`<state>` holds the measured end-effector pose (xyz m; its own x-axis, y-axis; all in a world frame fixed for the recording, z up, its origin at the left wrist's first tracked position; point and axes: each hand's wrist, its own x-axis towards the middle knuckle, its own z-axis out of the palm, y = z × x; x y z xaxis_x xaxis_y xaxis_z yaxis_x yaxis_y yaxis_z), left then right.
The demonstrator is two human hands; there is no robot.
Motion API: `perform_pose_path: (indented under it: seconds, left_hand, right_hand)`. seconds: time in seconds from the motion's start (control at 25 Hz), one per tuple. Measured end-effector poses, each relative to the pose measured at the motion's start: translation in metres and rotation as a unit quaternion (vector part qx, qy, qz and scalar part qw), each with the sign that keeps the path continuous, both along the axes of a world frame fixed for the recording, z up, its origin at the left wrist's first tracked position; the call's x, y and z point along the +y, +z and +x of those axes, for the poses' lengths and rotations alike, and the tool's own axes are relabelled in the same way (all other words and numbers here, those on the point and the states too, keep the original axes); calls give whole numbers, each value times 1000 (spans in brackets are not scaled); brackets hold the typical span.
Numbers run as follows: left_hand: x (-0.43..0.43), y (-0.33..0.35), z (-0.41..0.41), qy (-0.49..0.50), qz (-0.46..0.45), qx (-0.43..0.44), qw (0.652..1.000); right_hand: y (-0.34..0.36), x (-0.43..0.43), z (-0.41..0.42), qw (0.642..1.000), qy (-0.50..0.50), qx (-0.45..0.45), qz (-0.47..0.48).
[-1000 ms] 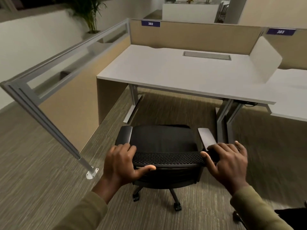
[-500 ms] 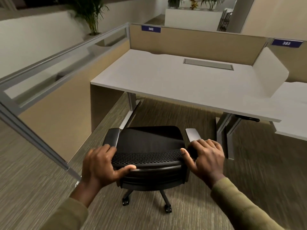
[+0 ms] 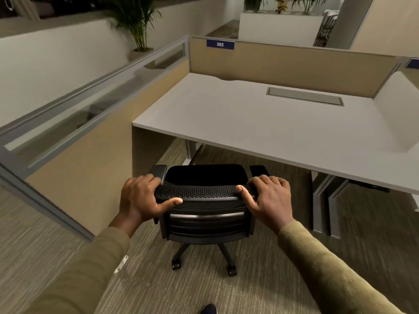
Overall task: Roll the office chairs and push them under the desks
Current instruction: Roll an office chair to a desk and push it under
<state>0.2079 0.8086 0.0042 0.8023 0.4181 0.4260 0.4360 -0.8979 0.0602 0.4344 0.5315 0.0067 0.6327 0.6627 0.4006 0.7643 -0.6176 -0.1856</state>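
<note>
Striped grey-brown carpet (image 3: 260,288) covers the floor of an open-plan office cubicle. A white desk (image 3: 260,123) stands ahead, bounded at the rear by a tan partition panel (image 3: 294,64) that carries a blue label reading 382 (image 3: 220,44). A grey cable hatch (image 3: 305,96) is set flush into the desk top. A glass-topped divider (image 3: 74,114) runs along the left side, with a potted palm (image 3: 138,21) behind it.

The black office chair (image 3: 204,214) stands on the carpet just in front of the desk, with its seat and armrests at the desk's near edge and its casters visible below. The left hand (image 3: 141,200) is wrapped around the left end of the mesh backrest top, thumb on the rear face. The right hand (image 3: 268,200) is wrapped around the right end in the same manner.
</note>
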Motion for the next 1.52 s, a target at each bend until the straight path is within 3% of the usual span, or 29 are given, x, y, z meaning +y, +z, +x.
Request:
perform_pose_path:
  seconds: [0.56, 1.0, 1.24, 1.52]
  left_hand:
    - [154, 9, 103, -30, -5, 34, 999]
    - [190, 17, 142, -40, 1, 75, 996]
    - [166, 13, 141, -75, -16, 48, 996]
    - [33, 12, 144, -120, -4, 26, 992]
  right_hand:
    - [6, 128, 84, 997, 23, 55, -55]
    - [5, 115, 94, 991, 8, 108, -83]
    - [3, 74, 70, 986, -24, 141, -81]
    - [5, -1, 21, 982, -45, 160, -95]
